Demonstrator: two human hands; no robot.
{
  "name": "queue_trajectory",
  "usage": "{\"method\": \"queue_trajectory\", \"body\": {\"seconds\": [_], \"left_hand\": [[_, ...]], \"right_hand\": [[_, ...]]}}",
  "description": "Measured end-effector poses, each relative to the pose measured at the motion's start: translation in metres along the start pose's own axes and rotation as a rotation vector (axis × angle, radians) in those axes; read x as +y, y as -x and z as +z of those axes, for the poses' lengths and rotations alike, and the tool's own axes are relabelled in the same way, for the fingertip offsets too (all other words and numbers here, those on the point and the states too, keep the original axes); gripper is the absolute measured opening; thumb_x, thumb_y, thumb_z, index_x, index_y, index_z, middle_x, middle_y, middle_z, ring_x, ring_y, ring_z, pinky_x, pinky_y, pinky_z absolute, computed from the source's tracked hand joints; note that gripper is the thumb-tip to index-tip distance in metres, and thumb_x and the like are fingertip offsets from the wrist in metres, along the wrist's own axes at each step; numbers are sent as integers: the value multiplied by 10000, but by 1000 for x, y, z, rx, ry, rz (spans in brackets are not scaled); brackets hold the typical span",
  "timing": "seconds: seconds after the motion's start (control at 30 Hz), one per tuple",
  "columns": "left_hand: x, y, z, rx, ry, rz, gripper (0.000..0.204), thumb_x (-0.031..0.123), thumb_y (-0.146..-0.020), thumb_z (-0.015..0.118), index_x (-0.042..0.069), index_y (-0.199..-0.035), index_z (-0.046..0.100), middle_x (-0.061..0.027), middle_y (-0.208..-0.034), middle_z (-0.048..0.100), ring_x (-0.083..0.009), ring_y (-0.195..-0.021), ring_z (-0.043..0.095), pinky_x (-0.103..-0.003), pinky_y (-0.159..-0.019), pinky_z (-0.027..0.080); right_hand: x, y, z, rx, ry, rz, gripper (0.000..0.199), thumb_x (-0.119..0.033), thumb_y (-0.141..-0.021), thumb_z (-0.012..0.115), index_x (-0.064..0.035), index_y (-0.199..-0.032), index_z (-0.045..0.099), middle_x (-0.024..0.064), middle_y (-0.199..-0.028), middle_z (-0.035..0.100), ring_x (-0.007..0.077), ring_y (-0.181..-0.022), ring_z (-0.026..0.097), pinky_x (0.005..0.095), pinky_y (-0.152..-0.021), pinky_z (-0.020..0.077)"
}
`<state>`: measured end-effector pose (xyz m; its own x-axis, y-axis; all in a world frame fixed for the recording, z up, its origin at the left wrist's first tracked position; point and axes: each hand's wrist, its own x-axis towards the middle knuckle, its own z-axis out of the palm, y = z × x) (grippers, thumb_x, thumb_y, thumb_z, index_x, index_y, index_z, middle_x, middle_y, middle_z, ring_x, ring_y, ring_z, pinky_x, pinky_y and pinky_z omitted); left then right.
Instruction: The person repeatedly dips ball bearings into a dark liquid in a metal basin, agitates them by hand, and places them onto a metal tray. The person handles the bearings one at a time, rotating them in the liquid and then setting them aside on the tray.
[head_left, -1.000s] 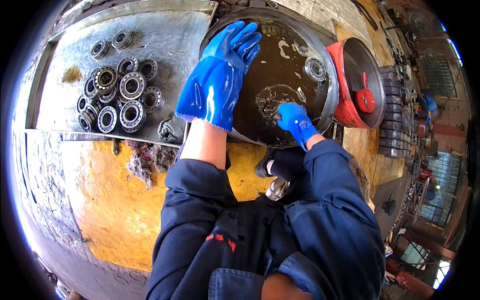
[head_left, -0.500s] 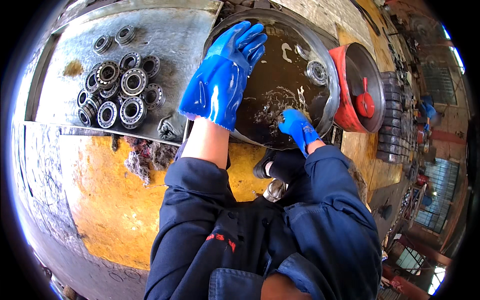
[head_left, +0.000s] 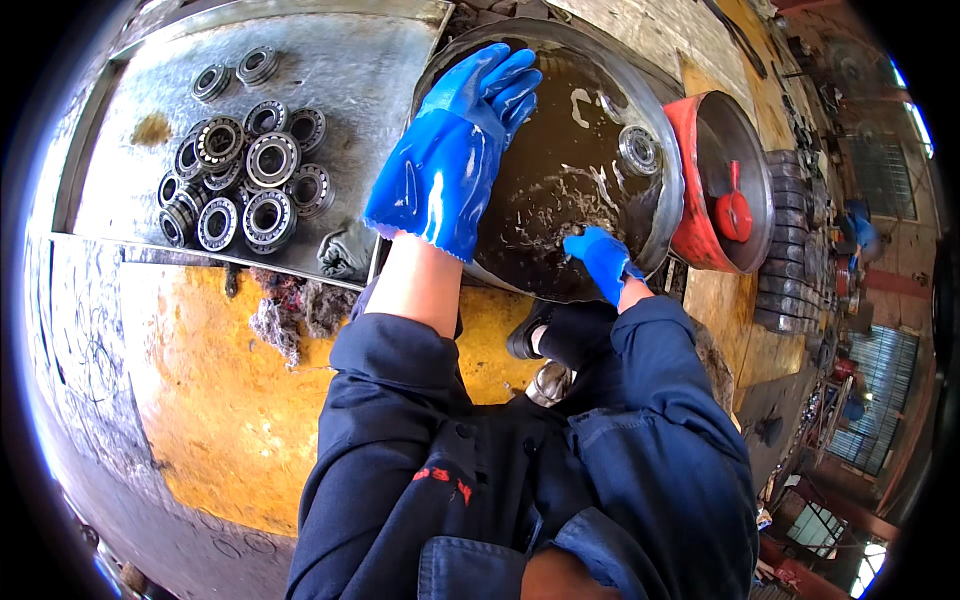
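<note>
A large round metal basin (head_left: 672, 200) of dark, murky liquid stands in front of me. My left hand (head_left: 450, 145), in a long blue rubber glove, is over its left side with fingers stretched out and nothing visible in them. In a matching glove, my right hand (head_left: 604, 263) is low at the near right part of the basin, fingers curled closed. Whatever it grips, if anything, is hidden. Foamy, rippled liquid lies just beyond its fingers. One roller bearing (head_left: 639, 150) sits at the basin's right side, apart from both hands.
On the left, a metal tray (head_left: 340, 80) bears a pile of several bearings (head_left: 272, 160) and a grey rag (head_left: 343, 254). Right of the basin stands a red drum (head_left: 688, 160) with a red scoop (head_left: 733, 215) inside. Dirty fibre waste (head_left: 280, 330) lies below the tray.
My right hand has shifted slightly right and toward me, with its fingers more closed. The left hand stays in nearly the same place. The foam pattern on the liquid differs.
</note>
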<state>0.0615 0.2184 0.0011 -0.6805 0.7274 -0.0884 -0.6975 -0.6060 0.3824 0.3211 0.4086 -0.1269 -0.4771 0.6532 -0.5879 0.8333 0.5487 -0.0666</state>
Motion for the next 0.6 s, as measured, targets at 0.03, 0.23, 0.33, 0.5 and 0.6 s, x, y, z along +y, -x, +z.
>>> {"method": "queue_trajectory", "body": {"seconds": [0.03, 0.23, 0.33, 0.5, 0.6], "left_hand": [[-1, 0, -3, 8, -5, 2, 374, 259, -1091, 405, 36, -1365, 528, -178, -1368, 621, -341, -1229, 628, -431, -1006, 556], [-3, 7, 11, -8, -35, 34, 395, 265, -1084, 433, 23, -1386, 511, -188, -1385, 605, -339, -1241, 618, -423, -1020, 534], [-1, 20, 9, -71, -89, 89, 458, 299, -1083, 435, 24, -1447, 464, -177, -1440, 561, -321, -1301, 569, -435, -1098, 464], [2, 21, 12, -83, -3, 47, 517, 335, -1048, 513, 33, -1465, 459, -200, -1465, 523, -346, -1337, 515, -450, -1139, 384], [-1, 22, 23, -53, -67, 19, 506, 343, -1051, 511, 55, -1466, 468, -172, -1479, 524, -328, -1336, 525, -435, -1132, 398]], "right_hand": [[-3, 7, 2, 22, -33, -43, 446, -387, -800, 666, -58, -1092, 741, 274, -1108, 693, 437, -1019, 678, 500, -896, 531], [-24, 17, -13, 18, 816, -657, 260, -286, -794, 748, -105, -979, 733, 167, -996, 736, 408, -948, 694, 523, -822, 534], [-22, 25, -14, 86, 613, -601, 252, -303, -805, 747, -115, -974, 742, 184, -988, 727, 374, -939, 707, 504, -768, 545], [43, 23, 6, 71, -92, -411, 447, -459, -842, 670, -46, -990, 756, 276, -1051, 691, 440, -1037, 653, 507, -861, 508], [4, 30, 1, 176, 280, -260, 338, -352, -810, 681, -60, -966, 750, 228, -940, 727, 412, -935, 704, 517, -805, 540]]}}
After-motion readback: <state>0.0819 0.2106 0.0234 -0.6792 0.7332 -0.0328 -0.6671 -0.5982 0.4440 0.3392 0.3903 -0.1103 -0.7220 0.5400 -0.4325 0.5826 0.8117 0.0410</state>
